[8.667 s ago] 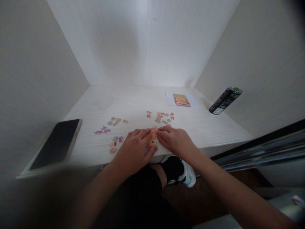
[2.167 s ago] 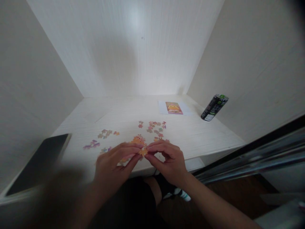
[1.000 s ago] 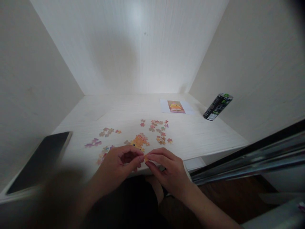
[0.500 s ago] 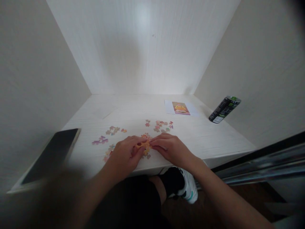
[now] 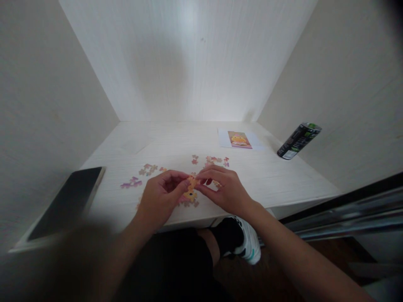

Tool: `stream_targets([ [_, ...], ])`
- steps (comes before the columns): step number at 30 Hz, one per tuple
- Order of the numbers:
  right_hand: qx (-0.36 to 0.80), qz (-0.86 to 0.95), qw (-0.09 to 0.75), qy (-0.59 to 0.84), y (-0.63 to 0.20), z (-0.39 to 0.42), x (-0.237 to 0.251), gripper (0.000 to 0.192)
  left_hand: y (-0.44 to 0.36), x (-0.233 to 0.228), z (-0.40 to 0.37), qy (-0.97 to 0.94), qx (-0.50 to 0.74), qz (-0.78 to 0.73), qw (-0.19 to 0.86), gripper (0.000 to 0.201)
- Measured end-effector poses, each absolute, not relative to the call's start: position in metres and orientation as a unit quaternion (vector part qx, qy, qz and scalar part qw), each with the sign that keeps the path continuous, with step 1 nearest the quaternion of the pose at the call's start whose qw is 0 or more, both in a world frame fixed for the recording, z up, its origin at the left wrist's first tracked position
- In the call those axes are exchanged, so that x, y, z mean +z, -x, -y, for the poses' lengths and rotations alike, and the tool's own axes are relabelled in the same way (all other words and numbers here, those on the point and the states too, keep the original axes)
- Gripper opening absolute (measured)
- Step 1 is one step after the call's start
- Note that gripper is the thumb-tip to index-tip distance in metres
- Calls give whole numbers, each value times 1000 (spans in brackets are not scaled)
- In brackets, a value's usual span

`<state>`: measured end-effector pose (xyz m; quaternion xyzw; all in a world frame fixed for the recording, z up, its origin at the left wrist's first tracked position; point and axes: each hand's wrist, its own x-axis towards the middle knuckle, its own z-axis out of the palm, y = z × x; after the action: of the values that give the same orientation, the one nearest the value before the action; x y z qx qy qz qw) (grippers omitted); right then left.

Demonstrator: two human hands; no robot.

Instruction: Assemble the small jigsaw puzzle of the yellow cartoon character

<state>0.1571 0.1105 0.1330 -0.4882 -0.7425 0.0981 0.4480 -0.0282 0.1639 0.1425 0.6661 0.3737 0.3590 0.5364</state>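
The small orange cardboard puzzle piece [image 5: 192,183] sits between my two hands, just above the front part of the white wooden counter [image 5: 267,176]. My left hand [image 5: 160,199] pinches it from the left with thumb and fingers, and my right hand [image 5: 225,189] grips it from the right side. Under them I see an orange joined puzzle part [image 5: 189,195] on the counter. Loose pastel puzzle pieces [image 5: 147,169] lie further out. A dark flat tablet [image 5: 66,201] rests at the left edge, a black drink can [image 5: 298,141] far right, a small printed reference picture [image 5: 239,139] behind.
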Motion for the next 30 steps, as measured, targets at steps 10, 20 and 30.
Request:
stream_targets([
  [10,27,825,333,456,-171,-117,122,17,43,133,-174,-905,256,-286,183,28],
  [20,-43,857,245,451,-173,-115,118,22,40,122,-170,-940,181,-249,146,40],
  [30,-55,852,218,472,-170,-114,121,19,40,121,-171,-939,181,-251,148,39],
])
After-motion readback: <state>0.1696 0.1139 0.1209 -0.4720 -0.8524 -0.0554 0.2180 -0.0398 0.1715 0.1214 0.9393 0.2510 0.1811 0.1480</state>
